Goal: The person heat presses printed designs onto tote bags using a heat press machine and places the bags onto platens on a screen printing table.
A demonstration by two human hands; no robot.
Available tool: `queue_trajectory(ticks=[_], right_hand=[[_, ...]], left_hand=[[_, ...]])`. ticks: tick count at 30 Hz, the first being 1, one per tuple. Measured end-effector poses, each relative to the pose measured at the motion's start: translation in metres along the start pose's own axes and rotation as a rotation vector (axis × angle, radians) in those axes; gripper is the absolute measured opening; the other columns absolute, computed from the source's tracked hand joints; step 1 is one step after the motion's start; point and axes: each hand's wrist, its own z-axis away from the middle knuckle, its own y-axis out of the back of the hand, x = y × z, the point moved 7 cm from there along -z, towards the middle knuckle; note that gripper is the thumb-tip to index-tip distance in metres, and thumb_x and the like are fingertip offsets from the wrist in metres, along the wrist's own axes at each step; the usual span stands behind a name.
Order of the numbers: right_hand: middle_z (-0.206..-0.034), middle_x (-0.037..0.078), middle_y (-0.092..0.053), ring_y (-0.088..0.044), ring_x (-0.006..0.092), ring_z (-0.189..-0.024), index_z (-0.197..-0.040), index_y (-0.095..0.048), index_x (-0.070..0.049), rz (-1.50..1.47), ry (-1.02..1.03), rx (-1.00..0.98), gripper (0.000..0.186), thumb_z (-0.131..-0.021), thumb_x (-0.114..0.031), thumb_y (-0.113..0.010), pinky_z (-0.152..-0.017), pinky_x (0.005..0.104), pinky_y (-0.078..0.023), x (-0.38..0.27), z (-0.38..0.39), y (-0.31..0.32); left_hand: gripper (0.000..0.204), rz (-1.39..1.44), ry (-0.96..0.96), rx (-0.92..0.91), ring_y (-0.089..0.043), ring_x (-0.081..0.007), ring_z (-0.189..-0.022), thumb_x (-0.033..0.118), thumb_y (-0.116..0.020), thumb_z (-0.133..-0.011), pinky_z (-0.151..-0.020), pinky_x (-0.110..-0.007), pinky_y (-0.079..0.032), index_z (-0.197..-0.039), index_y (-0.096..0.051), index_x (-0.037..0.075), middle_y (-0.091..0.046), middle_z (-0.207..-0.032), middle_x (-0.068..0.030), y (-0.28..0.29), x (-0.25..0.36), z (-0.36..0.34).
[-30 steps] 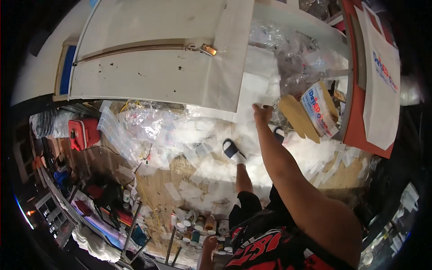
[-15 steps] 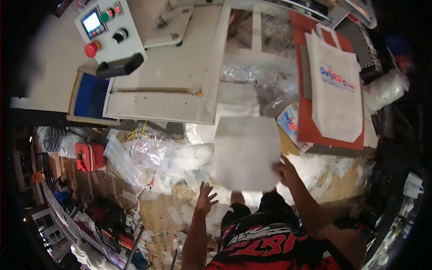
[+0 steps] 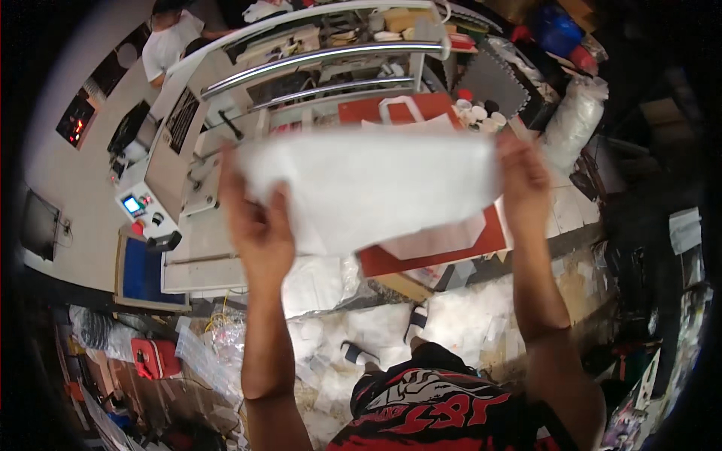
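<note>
The white sheet (image 3: 383, 188) now sits higher; your left hand (image 3: 259, 229) and right hand (image 3: 526, 184) grip its ends with their fingers. Keep it level and taut.

Sheet (image 3: 376, 188) btwn L grip (image 3: 259, 229) & R grip (image 3: 524, 177), in front of bag (image 3: 436, 240) on board (image 3: 490, 234); ctrl panel (image 3: 147, 213) L of board, cups (image 3: 481, 116) just R, plastic roll (image 3: 575, 113) farther R, case (image 3: 156, 358) lower L.

Left hand (image 3: 259, 231) and right hand (image 3: 526, 180) raised apart, fingers (image 3: 519, 156) bent.
</note>
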Motion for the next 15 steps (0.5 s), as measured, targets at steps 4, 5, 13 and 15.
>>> queue_trajectory(ticks=[4, 5, 13, 15], right_hand=[[-0.116, 0.014, -0.057, -0.060, 0.0166, -0.089, -0.127, -0.048, -0.004, -0.186, 0.946, 0.357, 0.033, -0.095, -0.002, -0.052, -0.064, 0.0253, -0.051, -0.135, -0.007, 0.041], [-0.114, 0.014, -0.058, -0.061, 0.0190, -0.090, -0.125, -0.048, -0.004, -0.029, 0.899, 0.307, 0.033, -0.093, -0.002, -0.053, -0.068, 0.0289, -0.051, -0.112, -0.019, 0.048], [-0.099, 0.020, -0.066, -0.062, 0.0380, -0.094, -0.110, -0.068, -0.008, 0.917, 0.101, -0.410, 0.027, -0.086, -0.012, -0.058, -0.083, 0.0451, -0.048, 0.280, -0.020, 0.058], [-0.097, 0.016, -0.063, -0.058, 0.0368, -0.096, -0.113, -0.067, -0.013, 0.940, 0.107, -0.341, 0.030, -0.084, -0.014, -0.061, -0.085, 0.0456, -0.046, 0.253, -0.003, 0.057]], left_hand=[[0.060, -0.141, -0.546, 0.360, -0.058, -0.0199, -0.111, 0.008, -0.046, -0.098, -0.107, -0.036, -0.036, -0.150, -0.019, 0.004, -0.034, -0.151, -0.0116, -0.010, 0.099, -0.031], [0.051, -0.212, -0.494, 0.330, -0.056, -0.0229, -0.109, 0.008, -0.045, -0.096, -0.102, -0.038, -0.039, -0.144, -0.028, 0.005, -0.040, -0.142, -0.0145, -0.040, 0.062, -0.024], [0.046, -0.808, 0.355, -0.593, -0.065, -0.0389, -0.090, 0.022, -0.049, -0.092, -0.069, -0.050, -0.055, -0.138, -0.047, 0.022, -0.052, -0.118, -0.0205, -0.234, -0.184, 0.156], [0.044, -0.810, 0.397, -0.575, -0.065, -0.0383, -0.089, 0.022, -0.050, -0.092, -0.067, -0.049, -0.055, -0.136, -0.051, 0.021, -0.054, -0.114, -0.0199, -0.222, -0.172, 0.154]])
